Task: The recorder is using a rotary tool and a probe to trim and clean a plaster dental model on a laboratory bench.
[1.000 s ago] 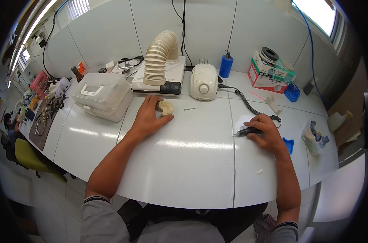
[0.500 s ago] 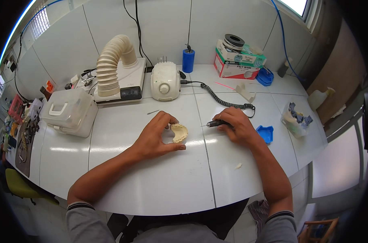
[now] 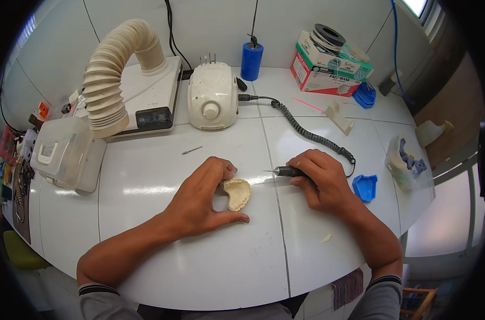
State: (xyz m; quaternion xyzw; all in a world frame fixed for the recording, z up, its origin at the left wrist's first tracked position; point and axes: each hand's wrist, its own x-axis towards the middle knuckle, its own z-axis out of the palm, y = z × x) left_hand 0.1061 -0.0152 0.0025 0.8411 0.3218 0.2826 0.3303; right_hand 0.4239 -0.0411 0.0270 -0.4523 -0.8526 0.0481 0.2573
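Observation:
My left hand point(image 3: 198, 200) holds a cream dental arch cast point(image 3: 239, 194) on the white tiled table point(image 3: 173, 277), fingers at its back and thumb at the near side. To its right, my right hand point(image 3: 323, 184) grips a black rotary handpiece point(image 3: 289, 171), whose thin metal tip points left, a short way from the cast. A coiled cord point(image 3: 312, 134) and a white control unit point(image 3: 211, 98) with a dial lie behind. A small loose metal bit point(image 3: 192, 150) rests beyond my left hand. An open blue plastic piece point(image 3: 364, 188) is beside my right hand.
A white machine with a ribbed hose point(image 3: 106, 80) stands back left, near a translucent case point(image 3: 69, 154). Stacked boxes point(image 3: 322, 80), a blue cylinder point(image 3: 251, 60) and a small cream stand point(image 3: 339, 118) are at the back. A bag of scraps point(image 3: 405, 162) sits far right.
My left hand has brought the cast toward me and rightward, closer to the handpiece. My right hand still grips the handpiece, now somewhat further left. The view has shifted toward the right.

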